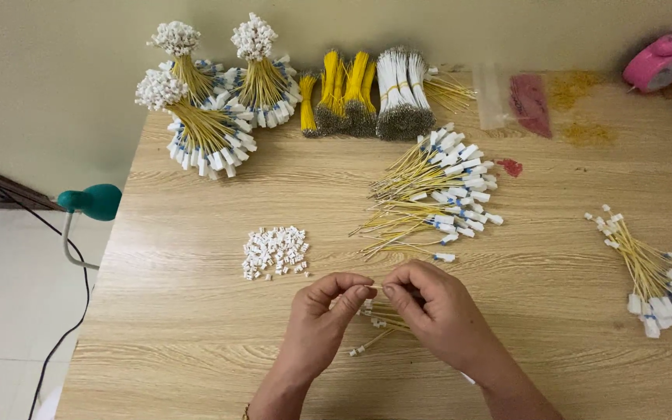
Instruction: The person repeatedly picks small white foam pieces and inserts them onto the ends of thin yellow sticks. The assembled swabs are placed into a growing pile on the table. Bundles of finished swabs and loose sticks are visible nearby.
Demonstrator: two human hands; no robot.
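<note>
My left hand (322,317) and my right hand (435,309) meet at the near middle of a wooden table (196,342). Their fingertips pinch together on a thin yellow wire with a small white connector at about the point where the thumbs touch. A few finished yellow wires (375,325) with white ends lie on the table right under my hands. A small heap of loose white connectors (274,250) sits just beyond my left hand. A loose pile of yellow wires with white and blue tags (437,194) lies beyond my right hand.
Tied bundles of tagged yellow wires (208,128) stand at the far left, beside bundles of yellow and white wires (371,93). Another fan of finished wires (651,272) lies at the right. A clear bag (516,97) and a pink object (659,61) sit far right. A teal lamp (93,201) hangs off the left edge.
</note>
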